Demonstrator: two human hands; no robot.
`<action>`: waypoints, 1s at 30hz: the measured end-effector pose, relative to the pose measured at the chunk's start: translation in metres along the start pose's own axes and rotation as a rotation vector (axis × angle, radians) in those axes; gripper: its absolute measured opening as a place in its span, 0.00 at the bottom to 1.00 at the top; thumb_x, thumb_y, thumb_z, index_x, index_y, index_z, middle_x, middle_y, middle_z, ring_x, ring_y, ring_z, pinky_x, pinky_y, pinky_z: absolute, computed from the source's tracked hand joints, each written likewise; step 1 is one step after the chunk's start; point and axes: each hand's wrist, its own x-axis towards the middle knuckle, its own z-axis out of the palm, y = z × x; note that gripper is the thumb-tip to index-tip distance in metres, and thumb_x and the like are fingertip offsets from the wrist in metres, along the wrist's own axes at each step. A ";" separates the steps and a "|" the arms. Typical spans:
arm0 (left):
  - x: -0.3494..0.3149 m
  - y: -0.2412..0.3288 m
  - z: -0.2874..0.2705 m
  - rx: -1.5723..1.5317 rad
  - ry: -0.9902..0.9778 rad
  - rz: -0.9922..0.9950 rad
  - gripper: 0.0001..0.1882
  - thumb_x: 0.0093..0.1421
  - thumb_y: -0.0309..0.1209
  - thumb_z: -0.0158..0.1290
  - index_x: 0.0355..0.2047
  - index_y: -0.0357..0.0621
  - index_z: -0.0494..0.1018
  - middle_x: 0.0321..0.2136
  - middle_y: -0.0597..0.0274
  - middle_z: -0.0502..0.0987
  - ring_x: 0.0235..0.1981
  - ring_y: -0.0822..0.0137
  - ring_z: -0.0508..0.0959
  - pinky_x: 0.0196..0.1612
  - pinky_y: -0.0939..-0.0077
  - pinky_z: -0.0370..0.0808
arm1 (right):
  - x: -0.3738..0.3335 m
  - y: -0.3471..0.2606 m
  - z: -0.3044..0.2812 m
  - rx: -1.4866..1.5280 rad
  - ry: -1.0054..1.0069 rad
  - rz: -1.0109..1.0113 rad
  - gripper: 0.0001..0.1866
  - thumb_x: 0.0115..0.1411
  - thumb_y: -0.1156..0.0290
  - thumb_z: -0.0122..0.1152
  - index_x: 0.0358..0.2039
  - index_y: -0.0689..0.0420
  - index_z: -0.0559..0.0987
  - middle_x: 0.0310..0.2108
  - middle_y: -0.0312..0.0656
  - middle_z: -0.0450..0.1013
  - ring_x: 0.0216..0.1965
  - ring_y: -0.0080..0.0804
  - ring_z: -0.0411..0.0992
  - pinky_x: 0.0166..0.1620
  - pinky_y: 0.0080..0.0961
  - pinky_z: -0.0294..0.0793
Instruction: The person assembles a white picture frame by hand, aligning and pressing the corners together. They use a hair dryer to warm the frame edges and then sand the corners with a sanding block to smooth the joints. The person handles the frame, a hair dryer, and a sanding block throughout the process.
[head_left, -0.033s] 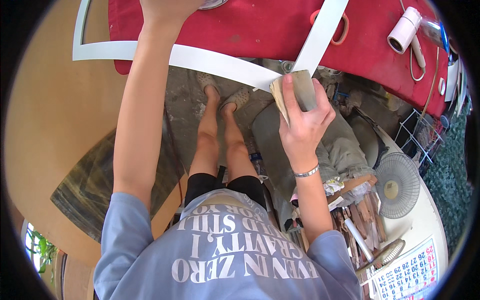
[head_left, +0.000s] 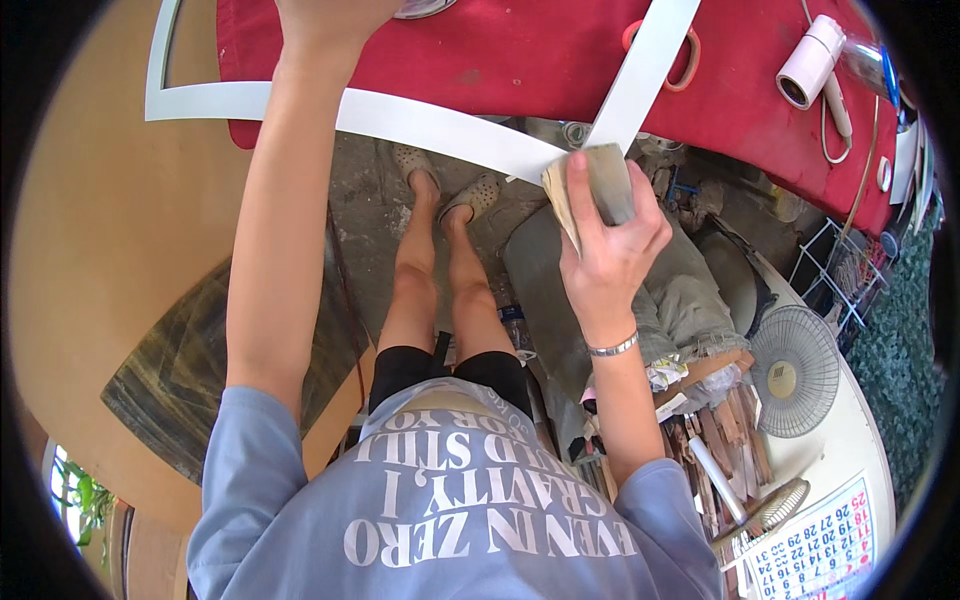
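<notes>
My right hand (head_left: pixel 615 245) is closed round a folded, worn pad with a grey-green face and beige layered edges, which looks like folded sandpaper (head_left: pixel 608 183). The pad rests against the corner of a white flat-barred frame (head_left: pixel 440 125), where a slanting bar (head_left: pixel 640 75) meets the long curved bar. My left arm crosses over the frame's long bar. At the top edge my left hand (head_left: pixel 335 12) is cut off by the picture, so its fingers are hidden.
The frame lies partly on a red-covered table (head_left: pixel 470 50), overhanging its near edge. Orange-handled scissors (head_left: pixel 688 62) and a pink cylindrical tool (head_left: pixel 810 62) with a cord lie there. To my right are a fan (head_left: pixel 795 370) and wood strips (head_left: pixel 740 435); a dark panel (head_left: pixel 220 370) stands left.
My right hand and the folded sandpaper have shifted very slightly toward me and to the right. The left arm has hardly moved.
</notes>
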 end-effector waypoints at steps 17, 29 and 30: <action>-0.011 -0.011 -0.003 -0.155 -0.026 -0.162 0.17 0.64 0.17 0.53 0.54 0.33 0.73 0.40 0.63 0.79 0.33 0.79 0.77 0.35 0.82 0.74 | 0.003 -0.006 -0.001 0.024 0.015 0.021 0.37 0.50 0.74 0.75 0.63 0.42 0.79 0.60 0.52 0.66 0.59 0.49 0.63 0.59 0.40 0.62; -0.010 -0.007 -0.005 -0.130 -0.036 -0.154 0.17 0.64 0.17 0.53 0.53 0.35 0.74 0.34 0.67 0.79 0.27 0.81 0.74 0.30 0.83 0.70 | 0.001 -0.005 0.000 0.030 0.136 -0.017 0.36 0.53 0.72 0.73 0.64 0.41 0.78 0.60 0.54 0.66 0.59 0.48 0.63 0.59 0.39 0.62; -0.010 -0.007 -0.005 -0.128 -0.041 -0.150 0.17 0.63 0.17 0.54 0.53 0.35 0.74 0.34 0.67 0.79 0.27 0.81 0.74 0.30 0.83 0.70 | 0.000 -0.005 -0.001 0.036 0.202 -0.055 0.36 0.53 0.72 0.74 0.65 0.41 0.78 0.60 0.54 0.66 0.59 0.48 0.63 0.59 0.39 0.61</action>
